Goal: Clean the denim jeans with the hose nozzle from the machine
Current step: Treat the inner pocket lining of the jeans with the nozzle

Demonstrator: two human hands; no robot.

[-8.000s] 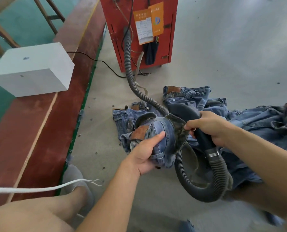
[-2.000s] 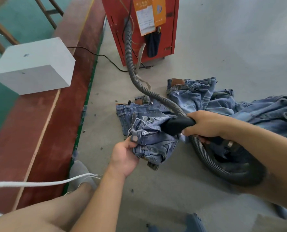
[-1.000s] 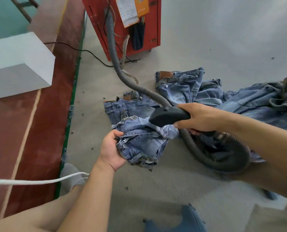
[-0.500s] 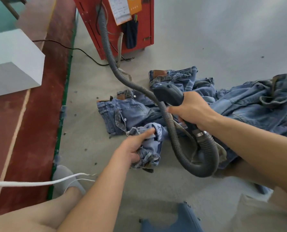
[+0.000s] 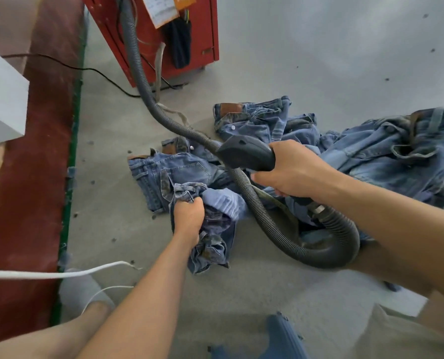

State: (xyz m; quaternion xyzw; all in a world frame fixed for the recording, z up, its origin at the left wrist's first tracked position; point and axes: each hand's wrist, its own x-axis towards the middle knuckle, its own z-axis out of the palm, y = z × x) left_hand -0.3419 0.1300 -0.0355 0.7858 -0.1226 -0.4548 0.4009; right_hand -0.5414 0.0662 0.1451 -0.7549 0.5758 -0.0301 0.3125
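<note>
Nearest the viewer, left hand (image 5: pixel 188 216) grips bunched denim jeans (image 5: pixel 210 229) on the floor; just beyond, right hand (image 5: pixel 290 169) clasps the hose nozzle (image 5: pixel 244 152) above them; farthest, the red machine (image 5: pixel 190 47).

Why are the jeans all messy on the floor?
The jeans lie crumpled in heaps on the dusty floor, not folded. The left hand grips one bunched pair, and the hose loops over them.
</note>
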